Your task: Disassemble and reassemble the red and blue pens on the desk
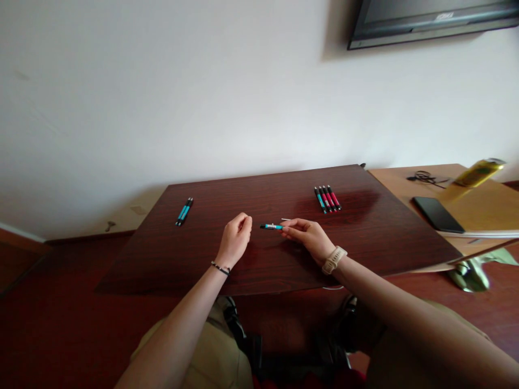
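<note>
My right hand [308,236] is closed on a teal pen [271,226] with a black tip, held level just above the dark wooden table [275,265]. A thin white piece [286,219], perhaps a refill, pokes out by its fingers. A little to the left of the pen, my left hand [235,237] is curled in a pinch; what it holds, if anything, is too small to see. Two teal pens [184,211] lie side by side at the far left. Several pens, teal and red [327,199], lie in a row at the far right.
A lighter wooden surface [482,208] adjoins on the right, bearing a black phone [438,214], a tilted yellow can [478,172] and a dark cable [424,176]. A white wall stands behind the table. A screen [430,21] hangs top right.
</note>
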The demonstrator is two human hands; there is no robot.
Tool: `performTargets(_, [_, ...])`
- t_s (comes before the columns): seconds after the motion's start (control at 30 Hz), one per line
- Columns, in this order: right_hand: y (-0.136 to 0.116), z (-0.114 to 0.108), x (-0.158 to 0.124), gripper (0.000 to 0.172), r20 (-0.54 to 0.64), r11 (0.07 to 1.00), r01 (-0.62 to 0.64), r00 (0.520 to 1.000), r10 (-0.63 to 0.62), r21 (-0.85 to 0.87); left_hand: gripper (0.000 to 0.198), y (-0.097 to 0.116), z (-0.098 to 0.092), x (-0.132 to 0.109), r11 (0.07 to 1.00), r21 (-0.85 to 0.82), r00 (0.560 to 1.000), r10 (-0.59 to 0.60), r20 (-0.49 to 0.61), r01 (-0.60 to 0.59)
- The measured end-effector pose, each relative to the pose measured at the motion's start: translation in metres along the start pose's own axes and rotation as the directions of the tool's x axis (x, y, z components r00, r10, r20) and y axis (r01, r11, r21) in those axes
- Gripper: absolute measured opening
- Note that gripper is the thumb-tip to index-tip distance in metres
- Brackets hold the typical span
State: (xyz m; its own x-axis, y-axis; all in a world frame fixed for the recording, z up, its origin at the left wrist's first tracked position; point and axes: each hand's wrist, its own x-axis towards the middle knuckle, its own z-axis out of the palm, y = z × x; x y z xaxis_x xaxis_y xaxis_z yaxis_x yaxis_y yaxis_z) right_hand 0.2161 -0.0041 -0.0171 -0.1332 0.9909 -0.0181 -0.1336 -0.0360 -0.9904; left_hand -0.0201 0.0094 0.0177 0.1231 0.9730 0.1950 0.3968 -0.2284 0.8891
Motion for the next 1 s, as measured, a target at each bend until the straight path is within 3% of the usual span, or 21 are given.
performTargets(0.07, [-0.007, -0.002, -0.003, 0.027, -0.002, 0.971, 0.120, 0.992, -0.123, -0.207, 0.034, -0.002, 0.002, 0.000, 0.995, -0.085, 0.997, -0.038, 0.063, 0.043])
performTargets(0.13, [-0.017, -0.004, -0.007, 0.020, 0.039, 0.872, 0.263, 0.962, -0.272, -0.413, 0.030, -0.004, 0.005, -0.002, 0.988, -0.129, 0.987, -0.062, 0.146, 0.081])
performTargets(0.23, [-0.028, -0.008, -0.012, 0.018, 0.098, 0.749, 0.389, 0.910, -0.402, -0.536, 0.026, -0.007, 0.010, -0.005, 0.986, -0.133, 0.975, -0.069, 0.212, 0.098])
performTargets(0.57, [-0.039, -0.016, -0.014, 0.028, 0.290, 0.624, 0.495, 0.866, -0.406, -0.605, 0.029, -0.008, 0.012, -0.006, 0.996, -0.050, 0.955, -0.051, 0.293, 0.068])
performTargets(0.7, [-0.043, -0.013, -0.018, 0.030, 0.257, 0.613, 0.498, 0.860, -0.441, -0.613, 0.033, -0.007, 0.014, -0.007, 0.997, -0.047, 0.943, -0.040, 0.331, 0.059])
performTargets(0.8, [-0.044, -0.010, -0.019, 0.029, 0.200, 0.635, 0.475, 0.867, -0.457, -0.610, 0.021, -0.005, 0.014, -0.008, 0.998, -0.051, 0.931, -0.018, 0.363, 0.039])
performTargets(1.0, [-0.030, -0.015, -0.008, 0.029, 0.036, 0.835, 0.331, 0.935, -0.352, -0.439, 0.019, 0.003, 0.010, -0.007, 0.999, 0.007, 0.973, 0.048, 0.224, -0.051])
